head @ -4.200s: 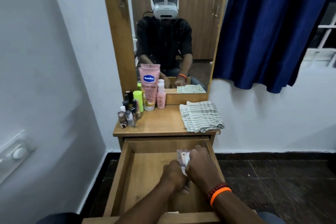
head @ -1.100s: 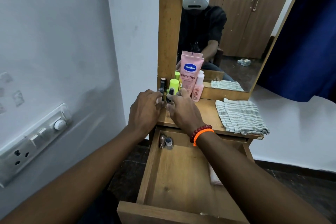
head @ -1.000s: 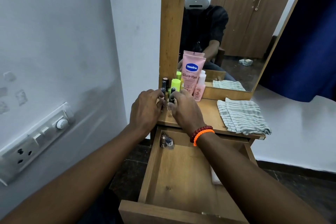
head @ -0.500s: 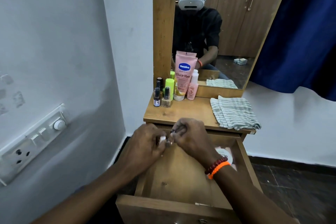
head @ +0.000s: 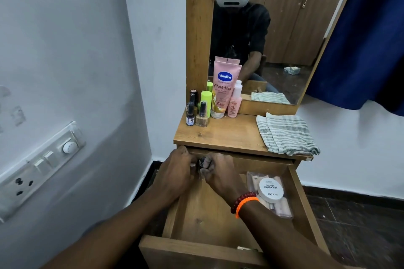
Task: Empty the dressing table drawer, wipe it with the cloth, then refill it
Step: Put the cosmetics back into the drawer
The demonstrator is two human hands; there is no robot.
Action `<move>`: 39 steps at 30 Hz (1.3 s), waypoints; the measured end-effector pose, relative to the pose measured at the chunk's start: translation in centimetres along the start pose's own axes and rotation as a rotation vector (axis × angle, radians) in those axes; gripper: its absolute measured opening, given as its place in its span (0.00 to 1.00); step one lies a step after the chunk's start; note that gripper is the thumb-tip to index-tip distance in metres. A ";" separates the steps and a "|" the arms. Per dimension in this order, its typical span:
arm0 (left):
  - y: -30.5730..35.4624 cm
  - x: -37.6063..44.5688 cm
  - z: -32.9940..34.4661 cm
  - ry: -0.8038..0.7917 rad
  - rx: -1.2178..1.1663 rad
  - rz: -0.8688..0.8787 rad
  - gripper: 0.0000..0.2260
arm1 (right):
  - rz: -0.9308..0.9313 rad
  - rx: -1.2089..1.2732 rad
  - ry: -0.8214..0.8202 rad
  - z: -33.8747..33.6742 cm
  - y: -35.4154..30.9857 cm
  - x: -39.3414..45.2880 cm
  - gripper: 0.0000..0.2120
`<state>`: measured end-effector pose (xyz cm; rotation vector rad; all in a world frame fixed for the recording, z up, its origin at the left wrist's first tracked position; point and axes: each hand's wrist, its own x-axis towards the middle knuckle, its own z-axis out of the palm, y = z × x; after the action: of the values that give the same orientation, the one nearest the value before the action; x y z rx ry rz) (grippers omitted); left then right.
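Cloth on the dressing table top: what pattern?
Pale cloth with grey-green stripes, folded; head view, the only one.

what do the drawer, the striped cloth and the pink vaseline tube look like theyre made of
Drawer: wood or wood-look laminate, matte, with grain lines and dark knots; which one is unclear.
Striped cloth: soft woven fabric, probably cotton, folded and draping limply over the tabletop edge.
Pink Vaseline tube: flexible plastic by its look, smooth with a slight sheen and a flat crimped top.
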<state>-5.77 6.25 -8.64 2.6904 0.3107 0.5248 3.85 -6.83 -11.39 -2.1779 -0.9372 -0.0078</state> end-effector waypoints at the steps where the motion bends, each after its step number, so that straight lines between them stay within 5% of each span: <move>1: -0.1 0.1 0.2 0.002 0.010 -0.013 0.06 | 0.004 -0.001 0.007 0.1 0.0 0.0 0.09; 19: -0.3 -0.2 -0.4 0.008 -0.052 0.004 0.07 | 0.035 0.030 -0.017 0.1 0.3 -0.8 0.11; 26: -0.8 2.6 -3.9 0.236 -0.094 -0.007 0.07 | -0.021 0.003 0.016 -5.0 -1.2 0.8 0.10; 31: -0.7 7.7 -5.8 0.332 -0.019 -0.032 0.18 | -0.132 -0.035 0.206 -7.2 -3.9 5.6 0.05; 35: -0.2 10.3 -5.7 0.289 0.082 -0.028 0.16 | -0.197 -0.226 0.202 -6.6 -5.8 9.2 0.21; 39: -0.4 10.3 -5.0 0.288 0.109 -0.022 0.12 | -0.211 -0.286 0.188 -5.9 -6.6 10.2 0.16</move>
<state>1.48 11.12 -1.28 2.7093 0.4584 0.9158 8.75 -1.35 -0.10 -2.2745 -1.1060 -0.4661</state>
